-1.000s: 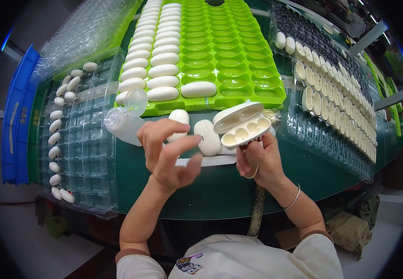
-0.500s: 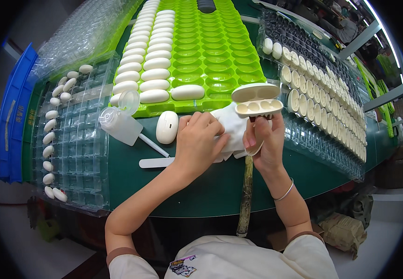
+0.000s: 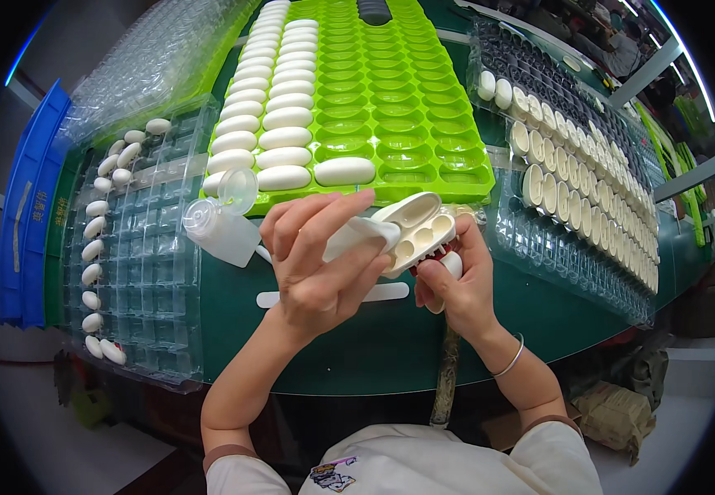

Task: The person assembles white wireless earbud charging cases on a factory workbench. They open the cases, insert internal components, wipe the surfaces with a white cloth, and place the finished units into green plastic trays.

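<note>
My right hand (image 3: 460, 285) holds an open cream-white earbud case (image 3: 423, 239), tilted, with its lid raised and round hollows showing inside. Below the case, a smooth white shell piece (image 3: 453, 264) and some red parts show between the same fingers. My left hand (image 3: 312, 264) pinches a folded white cloth (image 3: 349, 235) against the left end of the case. Under the hands a flat white strip (image 3: 389, 291) lies on the green table. To the left stands a clear squeeze bottle (image 3: 225, 235) with its cap flipped up.
Ahead is a bright green tray (image 3: 390, 194) with white oval cases (image 3: 345, 172) in its left columns. A clear compartment tray (image 3: 151, 330) on the left holds small white pieces. On the right, trays carry rows of cream shells (image 3: 576, 198). A blue crate (image 3: 28, 206) stands far left.
My left hand has lifted the cloth off the table and brought it to the case. My right hand has lowered and tilted the case toward it. The loose closed case is now hidden.
</note>
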Demonstrator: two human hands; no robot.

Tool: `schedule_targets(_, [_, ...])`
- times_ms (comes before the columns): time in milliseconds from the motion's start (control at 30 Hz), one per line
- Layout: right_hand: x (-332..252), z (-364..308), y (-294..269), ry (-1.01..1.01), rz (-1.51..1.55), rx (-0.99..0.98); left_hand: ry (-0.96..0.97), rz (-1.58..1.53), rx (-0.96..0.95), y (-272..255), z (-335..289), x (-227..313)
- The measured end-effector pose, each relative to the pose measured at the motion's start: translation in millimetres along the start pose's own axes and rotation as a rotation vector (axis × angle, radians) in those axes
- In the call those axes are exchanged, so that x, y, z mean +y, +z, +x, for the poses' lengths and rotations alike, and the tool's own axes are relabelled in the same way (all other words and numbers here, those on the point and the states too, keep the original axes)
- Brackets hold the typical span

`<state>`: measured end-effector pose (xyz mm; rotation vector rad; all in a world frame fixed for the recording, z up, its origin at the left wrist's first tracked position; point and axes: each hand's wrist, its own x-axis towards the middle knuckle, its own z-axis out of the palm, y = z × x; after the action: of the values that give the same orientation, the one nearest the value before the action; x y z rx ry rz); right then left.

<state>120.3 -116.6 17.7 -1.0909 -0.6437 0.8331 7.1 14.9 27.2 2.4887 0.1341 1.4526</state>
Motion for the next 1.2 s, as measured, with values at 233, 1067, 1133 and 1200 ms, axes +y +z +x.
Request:
schedule_targets(233, [-5,0,1,-0.123,-0.190,0.027,-0.134,-0.122,-0.140,3,-2,5])
schedule_targets(1067, [-2,9,-4,0.084,0.225,-0.032,-0.730,-0.420,0.030,-2,0,-11])
schedule_targets(1133, [-3,9,-3,0.078,0.222,-0.027,-0.692,-0.298,-0.054,-3,1,-11])
schedule_targets(1200, [-3,7,-3,0.076,0.208,-0.017,-0.664,-0.141,-0.199,-2,4,-10])
